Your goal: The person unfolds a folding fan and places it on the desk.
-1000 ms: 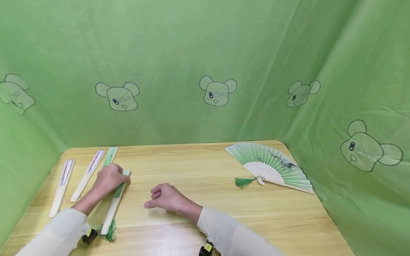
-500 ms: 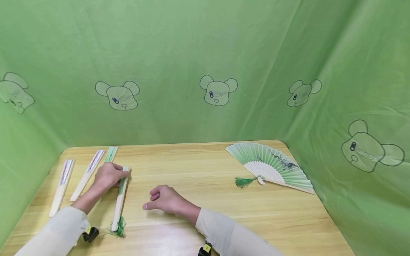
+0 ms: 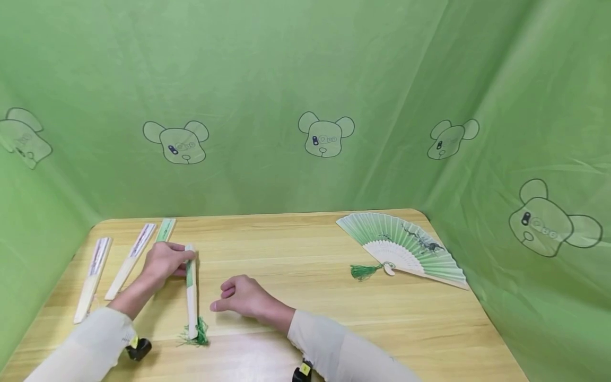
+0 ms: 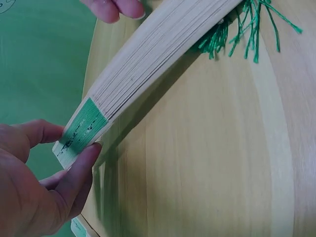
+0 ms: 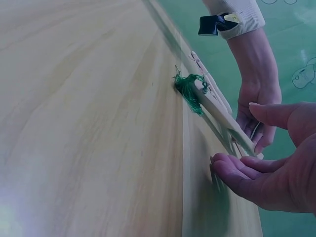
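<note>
My left hand [image 3: 164, 261] pinches the far, green end of a folded hand fan [image 3: 192, 302] between thumb and fingers. In the left wrist view, the fan's pale ribs [image 4: 148, 59] lie pressed together, with a green printed band [image 4: 81, 128] by the fingertips. A green tassel [image 3: 202, 331] hangs at the fan's near end, close to the tabletop. To the right of that fan is my right hand [image 3: 245, 298], holding nothing, its fingers loosely bent. The right wrist view shows a gap between the right fingers [image 5: 242, 173] and the fan.
Two folded fans with purplish print, a left one [image 3: 92, 281] and a right one [image 3: 130, 261], lie on the left of the wooden table [image 3: 296, 254]. Behind my left hand lies another green folded fan [image 3: 165, 229]. An opened green fan [image 3: 406, 246] with a tassel lies at the back right.
My left hand has lifted the folded fan a little, and its tassel end has swung right toward my right hand. My right hand has shifted slightly left.
</note>
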A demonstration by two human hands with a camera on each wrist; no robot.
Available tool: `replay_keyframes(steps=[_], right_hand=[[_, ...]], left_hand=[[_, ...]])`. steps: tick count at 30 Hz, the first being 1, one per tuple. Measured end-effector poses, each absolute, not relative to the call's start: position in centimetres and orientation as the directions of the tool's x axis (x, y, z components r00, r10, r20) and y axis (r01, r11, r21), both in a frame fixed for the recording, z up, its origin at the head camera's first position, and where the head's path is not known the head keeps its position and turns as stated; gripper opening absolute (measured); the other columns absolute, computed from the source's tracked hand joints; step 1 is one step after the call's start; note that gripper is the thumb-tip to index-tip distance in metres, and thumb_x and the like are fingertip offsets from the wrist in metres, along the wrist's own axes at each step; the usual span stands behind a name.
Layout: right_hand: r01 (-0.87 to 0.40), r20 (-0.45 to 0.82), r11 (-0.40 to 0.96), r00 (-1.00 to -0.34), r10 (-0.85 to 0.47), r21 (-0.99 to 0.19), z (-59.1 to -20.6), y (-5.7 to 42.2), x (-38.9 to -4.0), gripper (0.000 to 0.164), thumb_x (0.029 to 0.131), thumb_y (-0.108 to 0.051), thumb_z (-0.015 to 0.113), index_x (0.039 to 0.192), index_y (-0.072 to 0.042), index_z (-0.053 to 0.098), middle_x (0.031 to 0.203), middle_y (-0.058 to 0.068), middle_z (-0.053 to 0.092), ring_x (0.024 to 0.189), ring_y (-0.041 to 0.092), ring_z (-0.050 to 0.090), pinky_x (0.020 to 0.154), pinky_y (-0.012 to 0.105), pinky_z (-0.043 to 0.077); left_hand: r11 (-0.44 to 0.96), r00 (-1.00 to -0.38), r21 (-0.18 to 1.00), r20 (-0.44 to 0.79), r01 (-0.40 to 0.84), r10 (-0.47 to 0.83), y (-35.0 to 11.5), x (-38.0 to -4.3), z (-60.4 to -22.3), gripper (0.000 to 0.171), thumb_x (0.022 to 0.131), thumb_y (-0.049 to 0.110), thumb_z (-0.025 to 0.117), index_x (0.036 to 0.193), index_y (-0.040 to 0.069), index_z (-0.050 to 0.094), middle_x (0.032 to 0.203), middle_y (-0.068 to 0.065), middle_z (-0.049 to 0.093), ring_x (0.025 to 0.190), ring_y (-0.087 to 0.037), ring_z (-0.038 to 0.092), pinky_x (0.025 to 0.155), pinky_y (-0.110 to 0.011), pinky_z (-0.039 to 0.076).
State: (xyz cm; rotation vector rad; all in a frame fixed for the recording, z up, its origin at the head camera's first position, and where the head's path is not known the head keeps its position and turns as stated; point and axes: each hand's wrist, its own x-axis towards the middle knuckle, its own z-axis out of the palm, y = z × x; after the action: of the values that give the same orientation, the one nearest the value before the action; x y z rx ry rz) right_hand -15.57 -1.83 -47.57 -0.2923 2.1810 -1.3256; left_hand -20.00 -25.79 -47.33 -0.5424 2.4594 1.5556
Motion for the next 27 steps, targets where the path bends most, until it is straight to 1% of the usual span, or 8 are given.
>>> replay_keyframes(steps=[3,8,14,19,23,27], right_hand=[[0.104,-0.348,0.480,-0.821,-0.452,-0.871,-47.6,-2.0,-15.7,0.053,0.084,-0.024,0.087,0.127,-0.001,0.067,0.111,0.007,0.073,0.096,0.016,0.069,0.087,0.031,0.066],[0.103,-0.330,0.455,-0.827,-0.455,-0.885,-47.8,-2.2,-16.0,0.048,0.085,-0.020,0.086,0.124,0.001,0.067,0.104,0.007,0.074,0.084,0.016,0.070,0.077,0.030,0.068],[0.096,-0.301,0.421,-0.839,-0.454,-0.902,-48.0,-2.4,-16.2,0.041,0.086,-0.016,0.085,0.119,0.003,0.070,0.093,0.006,0.076,0.077,0.017,0.073,0.070,0.030,0.068],[0.117,-0.298,0.385,-0.841,-0.452,-0.915,-48.6,-2.6,-16.3,0.032,0.087,-0.012,0.083,0.112,0.005,0.072,0.083,0.007,0.076,0.073,0.020,0.074,0.065,0.030,0.069],[0.144,-0.310,0.363,-0.834,-0.456,-0.921,-48.9,-2.7,-16.3,0.025,0.090,-0.009,0.080,0.109,0.006,0.073,0.083,0.010,0.077,0.072,0.022,0.076,0.066,0.030,0.070],[0.151,-0.309,0.347,-0.831,-0.463,-0.926,-49.0,-2.8,-16.3,0.023,0.091,-0.009,0.078,0.108,0.006,0.074,0.084,0.012,0.078,0.073,0.022,0.076,0.066,0.030,0.071]], left_hand=[[0.356,-0.915,0.844,-0.346,-0.400,-0.207,-25.8,-20.0,-47.3,0.056,0.092,0.014,0.076,0.133,-0.016,0.054,0.105,-0.024,0.073,0.071,-0.016,0.072,0.076,-0.036,0.071],[0.293,-0.908,0.862,-0.368,-0.415,-0.203,-25.8,-20.1,-47.3,0.059,0.092,0.014,0.077,0.135,-0.015,0.051,0.095,-0.013,0.074,0.069,-0.015,0.073,0.074,-0.035,0.071],[0.202,-0.903,0.885,-0.385,-0.420,-0.191,-25.5,-19.9,-47.3,0.063,0.091,0.012,0.078,0.139,-0.016,0.047,0.094,-0.010,0.075,0.070,-0.013,0.074,0.076,-0.034,0.071],[0.173,-0.904,0.893,-0.383,-0.415,-0.191,-25.1,-19.7,-47.5,0.060,0.092,0.010,0.077,0.138,-0.015,0.048,0.100,-0.013,0.074,0.074,-0.013,0.074,0.077,-0.032,0.071],[0.155,-0.904,0.899,-0.379,-0.410,-0.196,-24.9,-19.7,-47.8,0.061,0.093,0.011,0.076,0.140,-0.016,0.047,0.108,-0.016,0.073,0.076,-0.012,0.074,0.079,-0.032,0.071],[0.129,-0.905,0.907,-0.369,-0.400,-0.210,-24.7,-19.7,-47.8,0.063,0.093,0.012,0.076,0.141,-0.015,0.046,0.102,-0.011,0.072,0.075,-0.011,0.073,0.078,-0.030,0.071]])
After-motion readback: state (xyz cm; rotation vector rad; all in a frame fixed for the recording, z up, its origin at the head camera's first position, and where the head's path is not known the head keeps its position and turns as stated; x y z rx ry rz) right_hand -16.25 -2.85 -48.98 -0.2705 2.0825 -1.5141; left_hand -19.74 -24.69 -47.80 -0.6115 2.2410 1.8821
